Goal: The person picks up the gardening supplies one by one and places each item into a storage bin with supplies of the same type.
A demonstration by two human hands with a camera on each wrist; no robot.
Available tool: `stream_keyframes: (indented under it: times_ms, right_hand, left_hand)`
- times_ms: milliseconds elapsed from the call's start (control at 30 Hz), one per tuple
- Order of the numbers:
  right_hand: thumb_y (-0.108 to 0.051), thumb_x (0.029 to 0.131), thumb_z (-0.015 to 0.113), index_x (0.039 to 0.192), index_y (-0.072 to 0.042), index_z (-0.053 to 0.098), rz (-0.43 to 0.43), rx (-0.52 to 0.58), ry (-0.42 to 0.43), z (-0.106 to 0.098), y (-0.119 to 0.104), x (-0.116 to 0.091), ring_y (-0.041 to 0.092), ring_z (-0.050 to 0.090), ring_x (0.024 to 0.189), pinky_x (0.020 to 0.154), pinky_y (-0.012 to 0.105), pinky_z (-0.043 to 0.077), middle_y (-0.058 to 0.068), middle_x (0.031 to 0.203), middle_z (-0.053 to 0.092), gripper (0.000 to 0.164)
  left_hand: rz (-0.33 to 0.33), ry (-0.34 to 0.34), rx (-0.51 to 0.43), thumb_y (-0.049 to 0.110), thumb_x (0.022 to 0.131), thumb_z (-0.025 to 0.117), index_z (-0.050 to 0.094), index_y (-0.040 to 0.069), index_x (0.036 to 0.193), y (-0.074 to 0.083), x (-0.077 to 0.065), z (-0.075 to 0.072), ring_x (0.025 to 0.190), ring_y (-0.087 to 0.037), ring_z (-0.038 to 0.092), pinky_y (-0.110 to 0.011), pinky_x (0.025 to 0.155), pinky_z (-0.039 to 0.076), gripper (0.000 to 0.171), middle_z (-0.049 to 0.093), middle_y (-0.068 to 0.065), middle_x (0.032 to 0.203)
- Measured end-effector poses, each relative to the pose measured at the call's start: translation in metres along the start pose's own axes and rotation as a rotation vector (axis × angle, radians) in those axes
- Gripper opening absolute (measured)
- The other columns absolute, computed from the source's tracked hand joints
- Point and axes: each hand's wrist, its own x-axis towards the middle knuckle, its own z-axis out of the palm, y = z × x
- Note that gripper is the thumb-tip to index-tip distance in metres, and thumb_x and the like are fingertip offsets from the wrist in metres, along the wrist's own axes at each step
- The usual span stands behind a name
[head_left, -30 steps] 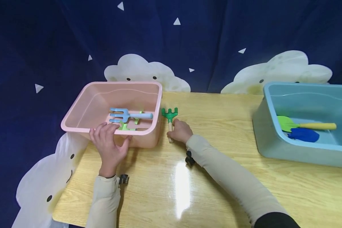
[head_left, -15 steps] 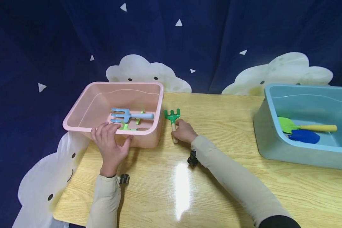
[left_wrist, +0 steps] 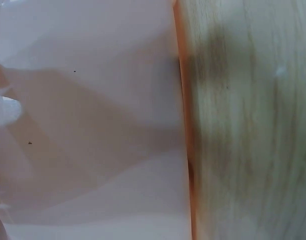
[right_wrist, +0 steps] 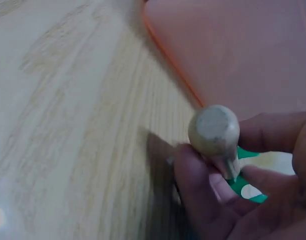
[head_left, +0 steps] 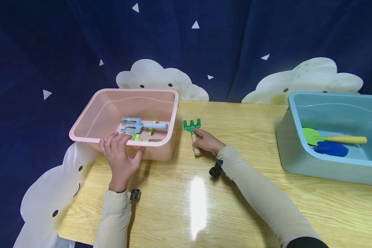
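Note:
My right hand pinches a small toy rake by its pale wooden handle, just right of the pink bin. The rake's green three-tined head points away from me. In the right wrist view the handle's rounded end sits between thumb and fingers, with a shadow on the table beside it. My left hand grips the pink bin's near rim, fingers over the edge and thumb on the outer wall. Inside this bin lie a light-blue toy fork and light-green pieces, partly hidden by the fork and rim.
A blue bin stands at the right, holding a lime shovel with a yellow handle and a dark-blue shovel head. Behind the wooden table hangs a navy curtain with white clouds and triangles.
My right hand has moved right with the green rake, widening the gap to the pink bin, and the rake now leans more. My left hand stays on the rim.

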Motion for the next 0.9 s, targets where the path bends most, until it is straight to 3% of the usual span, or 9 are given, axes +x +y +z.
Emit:
stream_keyframes:
  times_ms: [100,167,467,900]
  right_hand:
    - [-0.008,0.092,0.057,0.16,-0.023,0.014,0.004,0.028,-0.051,-0.005,0.002,-0.002,0.012,0.06,0.064,0.063,0.031,0.058,0.02,0.117,0.056,0.082]
    - [-0.007,0.092,0.057,0.16,-0.023,0.013,-0.002,0.046,-0.08,-0.007,0.004,-0.002,0.013,0.062,0.065,0.063,0.03,0.059,0.016,0.11,0.056,0.083]
    - [-0.008,0.094,0.056,0.16,-0.022,0.015,-0.004,0.066,-0.126,-0.014,0.004,-0.006,0.014,0.059,0.07,0.064,0.03,0.057,0.017,0.121,0.049,0.079]
    - [-0.002,0.094,0.058,0.157,-0.021,0.024,-0.015,0.085,-0.124,-0.018,0.011,-0.004,0.014,0.059,0.067,0.061,0.03,0.055,0.004,0.096,0.051,0.074]
  left_hand:
    - [0.004,0.0,0.001,0.035,0.071,0.072,0.064,0.002,0.105,0.0,0.0,0.0,0.113,-0.036,0.049,-0.055,0.115,0.012,0.048,0.064,-0.015,0.107]
    - [0.005,0.002,0.0,0.035,0.071,0.072,0.064,0.002,0.105,0.0,0.0,0.0,0.113,-0.036,0.049,-0.055,0.115,0.012,0.048,0.064,-0.015,0.107]
    - [0.007,0.01,0.0,0.036,0.071,0.072,0.064,0.002,0.104,0.0,0.0,0.001,0.113,-0.036,0.049,-0.055,0.114,0.013,0.048,0.063,-0.016,0.106]
    - [-0.007,0.002,-0.006,0.034,0.07,0.073,0.064,0.002,0.105,0.001,0.0,0.002,0.114,-0.036,0.048,-0.055,0.115,0.011,0.048,0.063,-0.016,0.107]
